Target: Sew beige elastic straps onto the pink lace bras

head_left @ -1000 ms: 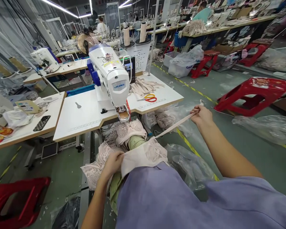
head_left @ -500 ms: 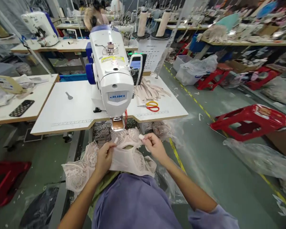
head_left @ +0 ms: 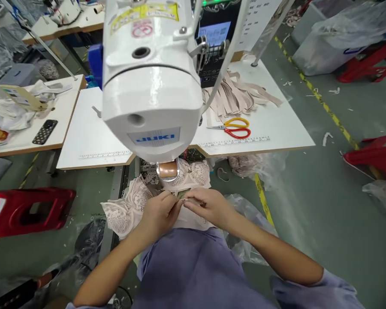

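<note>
A white Juki sewing machine point(head_left: 149, 86) fills the top middle, its head hanging over the front edge of a white table point(head_left: 276, 133). Just below its tip, my left hand point(head_left: 159, 212) and my right hand point(head_left: 209, 206) meet, fingers pinched together on a pale pink lace garment point(head_left: 128, 206) and a thin strap end. The garment lies across my lap, over my lilac top point(head_left: 193, 266). More lace pieces bunch under the machine head.
Yellow and red scissors point(head_left: 233, 128) and a pile of beige straps point(head_left: 238, 96) lie on the table's right half. A phone point(head_left: 45, 131) rests on the left table. Red stools stand at the left point(head_left: 25, 210) and right point(head_left: 376, 154). Plastic bags lie on the green floor.
My right hand pulled a strap out to the right, then came back in to meet the left hand. My head has leaned closer to the machine.
</note>
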A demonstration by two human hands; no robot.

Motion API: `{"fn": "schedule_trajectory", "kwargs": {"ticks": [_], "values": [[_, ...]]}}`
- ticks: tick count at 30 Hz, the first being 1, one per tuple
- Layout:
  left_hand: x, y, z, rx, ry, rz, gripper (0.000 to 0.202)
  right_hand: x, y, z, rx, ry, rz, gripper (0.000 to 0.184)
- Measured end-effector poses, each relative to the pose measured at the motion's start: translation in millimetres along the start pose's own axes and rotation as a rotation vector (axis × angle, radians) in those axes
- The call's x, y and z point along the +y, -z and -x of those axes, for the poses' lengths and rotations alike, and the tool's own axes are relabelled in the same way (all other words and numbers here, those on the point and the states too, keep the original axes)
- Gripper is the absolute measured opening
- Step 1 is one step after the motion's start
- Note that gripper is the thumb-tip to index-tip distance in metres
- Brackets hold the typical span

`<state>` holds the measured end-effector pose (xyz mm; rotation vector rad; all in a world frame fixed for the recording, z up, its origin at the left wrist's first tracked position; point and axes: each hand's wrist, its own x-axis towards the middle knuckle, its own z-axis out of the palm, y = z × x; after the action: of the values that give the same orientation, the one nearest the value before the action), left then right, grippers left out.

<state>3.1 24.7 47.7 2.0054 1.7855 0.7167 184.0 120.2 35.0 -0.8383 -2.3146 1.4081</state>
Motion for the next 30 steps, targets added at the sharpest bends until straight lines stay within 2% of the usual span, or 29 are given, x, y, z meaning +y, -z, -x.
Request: {"fn": "schedule_trajectory", "kwargs": {"ticks": [4,7,9,11,15,17,24,30], "values": [[-2.5,-4.0,-5.5,0.071,-0.06,0.064,0.024,6.1,9.3,-6.8,-0.032,-0.148,-0.308,0.023],[-4.5,2.2,-8.9,0.014,0.04,0.226,0.02,11.1,13.7,-7.0,0.036,-0.252,-0.49,0.027],[-4.8,10.6,-9.2,-0.037,0.107,0.297,0.02,12.7,15.2,-6.0,0.072,-0.277,-0.519,0.028],[-3.4,19.9,-7.8,-0.076,0.15,0.323,0.02,11.0,15.1,-5.1,0.018,-0.159,-0.409,0.024],[1.9,34.3,-4.0,-0.14,0.181,0.287,0.015,-1.2,8.6,-5.6,-0.146,0.281,-0.109,0.011],[3.4,38.1,-2.9,-0.159,0.171,0.26,0.014,-7.3,3.9,-6.8,-0.177,0.397,-0.031,0.012],[-0.6,46.1,0.0,-0.164,0.14,0.271,0.015,-12.8,-7.9,-9.3,-0.099,0.599,0.157,0.021],[2.1,52.3,-7.3,-0.278,0.179,0.206,0.011,-10.7,-20.8,-6.0,0.061,0.677,0.388,0.022]]}}
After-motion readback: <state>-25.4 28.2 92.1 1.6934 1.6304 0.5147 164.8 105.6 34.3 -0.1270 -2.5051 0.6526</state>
